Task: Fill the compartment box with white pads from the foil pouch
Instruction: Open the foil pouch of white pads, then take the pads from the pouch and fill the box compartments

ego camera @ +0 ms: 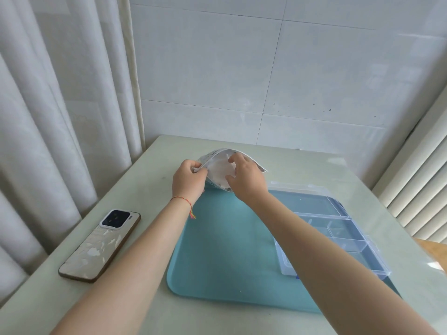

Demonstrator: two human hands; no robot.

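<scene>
We see the crinkly foil pouch (pixel 217 165) held above the counter (pixel 145 189), mouth bowed open w/ white pads (pixel 221 171) inside. Left grip (pixel 188 180) pinches its edge; right grip (pixel 244 177) curls round its rim. Clear plastic compartment box (pixel 338 238) lies open on teal mat (pixel 217 250).

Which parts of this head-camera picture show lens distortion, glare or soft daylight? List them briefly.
Head view: wide-angle bend bows the curtain and table edges; soft daylight, faint shadows; pale glare on the table's right edge; the hands at the foil pouch look slightly soft.
</scene>
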